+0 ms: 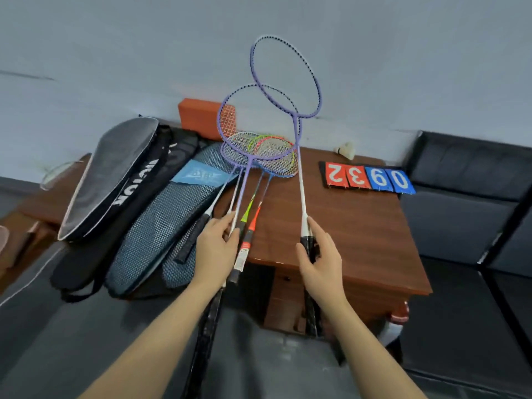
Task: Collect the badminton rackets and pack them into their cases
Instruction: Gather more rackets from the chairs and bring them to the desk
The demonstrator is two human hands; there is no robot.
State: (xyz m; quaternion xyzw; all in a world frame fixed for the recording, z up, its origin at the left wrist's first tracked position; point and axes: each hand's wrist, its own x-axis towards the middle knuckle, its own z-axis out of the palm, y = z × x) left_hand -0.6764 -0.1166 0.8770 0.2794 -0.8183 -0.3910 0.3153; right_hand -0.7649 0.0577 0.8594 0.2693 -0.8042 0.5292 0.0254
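Note:
My right hand (319, 254) grips the black handle of a purple racket (301, 185), lifted with its head high against the wall. A second purple racket (244, 180) is raised by my left hand (214, 249), which is closed on its handle. Several other rackets lie on the wooden table (359, 231), among them a green-shafted racket (250, 208) and an orange-shafted racket (254, 223), their heads overlapping. To the left lie a blue mesh case (161, 226) and a grey and black case (112, 180).
A flip scoreboard (368, 177) showing 2 3 9 0 lies on the table's far right. A shuttlecock (346, 150) rests near the wall and an orange block (198, 116) stands behind the racket heads. A black sofa (472, 226) borders the table on the right.

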